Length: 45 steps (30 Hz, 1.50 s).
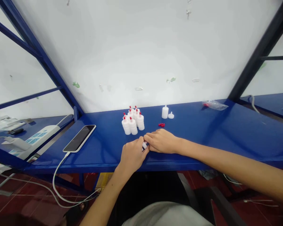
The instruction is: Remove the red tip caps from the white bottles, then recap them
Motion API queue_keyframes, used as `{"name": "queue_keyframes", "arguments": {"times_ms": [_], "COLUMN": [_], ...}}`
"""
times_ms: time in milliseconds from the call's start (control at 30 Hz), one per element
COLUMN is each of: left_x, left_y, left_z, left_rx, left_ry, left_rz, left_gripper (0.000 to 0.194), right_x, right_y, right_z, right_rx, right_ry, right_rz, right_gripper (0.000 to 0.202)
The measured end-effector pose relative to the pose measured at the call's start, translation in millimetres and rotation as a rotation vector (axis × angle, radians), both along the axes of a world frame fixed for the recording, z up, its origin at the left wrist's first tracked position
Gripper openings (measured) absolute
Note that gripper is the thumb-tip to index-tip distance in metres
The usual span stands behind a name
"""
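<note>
Just above the near edge of the blue bench point(103, 144), the left hand point(132, 153) and right hand point(161, 141) are meeting around a small white plastic piece point(144, 145) — mostly hidden by the fingers. The left thumb and fingers are gripping one end; the right fingers are curling tightly over the other. Toward the left edge, a smartphone point(79, 138) is lying face up, a white cable point(55, 171) running from it over the near edge. Beyond the right hand, small red caps point(161, 125) are sitting in a cluster. Left of them, red-tipped white nozzle bottles point(132, 125) are standing grouped. Nearer the far edge, an uncapped white bottle point(165, 112) is standing upright beside a loose nozzle top point(171, 115). Near the far right corner, a clear plastic bag point(215, 105) is lying, something red inside.
</note>
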State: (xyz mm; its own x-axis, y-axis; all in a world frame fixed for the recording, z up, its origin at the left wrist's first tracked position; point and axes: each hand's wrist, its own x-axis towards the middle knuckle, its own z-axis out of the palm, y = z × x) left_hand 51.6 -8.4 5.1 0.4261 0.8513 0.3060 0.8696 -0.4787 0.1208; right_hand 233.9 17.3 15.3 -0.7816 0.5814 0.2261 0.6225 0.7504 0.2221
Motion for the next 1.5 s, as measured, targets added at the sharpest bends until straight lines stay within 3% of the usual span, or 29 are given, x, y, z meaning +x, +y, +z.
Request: {"name": "queue_keyframes", "arguments": {"times_ms": [167, 333, 467, 600, 967, 1267, 1367, 1500], "left_x": [3, 0, -2, -2, -1, 0, 0, 0], "left_y": [-4, -7, -5, -3, -2, -2, -2, -3], "left_z": [1.5, -2.0, -4.3, -4.1, -3.1, -2.3, -1.2, -0.2], "left_rx": [0.011, 0.060, 0.055, 0.044, 0.039, 0.028, 0.010, -0.002], "left_ry": [0.036, -0.013, -0.067, -0.077, -0.073, -0.084, -0.084, -0.087], "left_rz": [0.049, 0.090, 0.044, 0.017, -0.002, -0.024, -0.023, -0.029], "left_gripper": [0.017, 0.022, 0.023, 0.022, 0.022, 0.021, 0.021, 0.022], "right_x": [-5, 38, 78, 94, 103, 98, 99, 88], "right_y": [-1, 26, 52, 64, 68, 68, 64, 52], "right_z": [3.4, 11.6, 13.6, 11.4, 21.6, 19.4, 22.6, 28.1], "right_rx": [-0.027, -0.035, -0.043, -0.109, -0.446, -0.623, -0.591, -0.404], "right_ry": [-0.067, -0.015, 0.175, 0.286, 0.357, 0.508, 0.457, 0.408], "right_rz": [-0.142, -0.394, -0.386, -0.344, -0.440, -0.460, -0.448, -0.380], "right_gripper": [0.031, 0.027, 0.030, 0.036, 0.011, 0.019, 0.025, 0.017]}}
